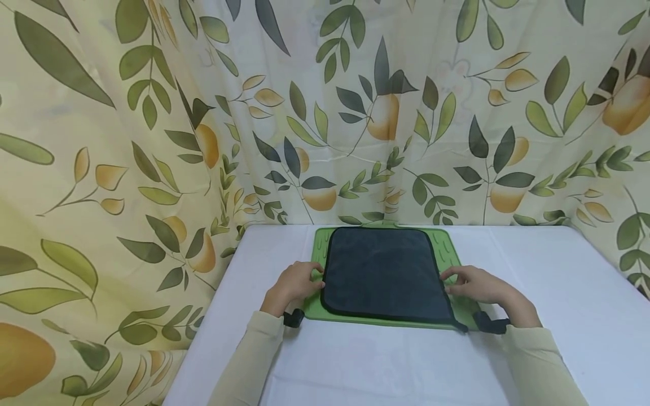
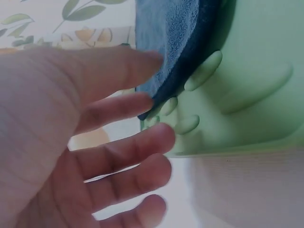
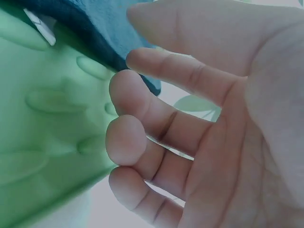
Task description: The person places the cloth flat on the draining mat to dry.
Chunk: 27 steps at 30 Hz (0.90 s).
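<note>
Head view shows a dark blue cloth lying flat and unfolded on a green mat, which sits at the far middle of the white table, against the leaf-printed curtain. Left of the cloth, the left hand rests on the mat's edge with its fingertips at the cloth's left border. Right of the cloth, the right hand reaches its fingertips to the cloth's right border. From the left wrist, the fingers are straight and loosely spread, the upper ones seemingly touching the cloth's dark hem, though the blur makes contact uncertain. From the right wrist, the fingers are likewise relaxed and slightly apart, gripping nothing, beside the mat's raised ridges.
</note>
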Each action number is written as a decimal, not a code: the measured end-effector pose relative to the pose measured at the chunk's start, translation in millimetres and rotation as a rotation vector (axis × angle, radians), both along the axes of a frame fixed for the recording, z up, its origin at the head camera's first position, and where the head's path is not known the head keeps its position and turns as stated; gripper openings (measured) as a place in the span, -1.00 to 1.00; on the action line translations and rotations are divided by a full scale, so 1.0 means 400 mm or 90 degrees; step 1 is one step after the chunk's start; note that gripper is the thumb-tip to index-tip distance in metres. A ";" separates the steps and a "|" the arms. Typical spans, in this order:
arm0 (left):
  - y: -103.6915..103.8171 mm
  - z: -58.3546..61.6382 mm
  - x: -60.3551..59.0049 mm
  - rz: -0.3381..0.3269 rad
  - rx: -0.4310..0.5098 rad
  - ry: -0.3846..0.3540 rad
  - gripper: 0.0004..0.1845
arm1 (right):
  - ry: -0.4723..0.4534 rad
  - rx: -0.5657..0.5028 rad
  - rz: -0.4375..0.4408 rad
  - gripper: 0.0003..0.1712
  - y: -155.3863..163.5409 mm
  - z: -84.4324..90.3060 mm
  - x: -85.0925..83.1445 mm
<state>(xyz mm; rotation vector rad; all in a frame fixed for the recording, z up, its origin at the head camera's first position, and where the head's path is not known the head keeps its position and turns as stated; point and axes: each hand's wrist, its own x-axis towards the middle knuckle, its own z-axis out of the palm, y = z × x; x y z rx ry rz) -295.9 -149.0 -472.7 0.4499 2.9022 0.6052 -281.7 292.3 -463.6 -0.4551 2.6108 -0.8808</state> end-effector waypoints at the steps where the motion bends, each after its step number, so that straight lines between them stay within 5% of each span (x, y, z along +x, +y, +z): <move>1: -0.001 0.000 -0.002 0.006 0.003 0.012 -0.60 | 0.004 -0.001 -0.001 -0.54 0.003 0.002 0.000; 13: -0.048 0.002 -0.020 0.092 -0.025 0.212 -0.35 | 0.161 0.018 -0.121 -0.42 0.036 0.013 -0.003; 27: -0.153 0.035 -0.067 0.113 -0.137 0.155 0.06 | 0.285 0.146 -0.211 0.21 0.092 -0.018 -0.025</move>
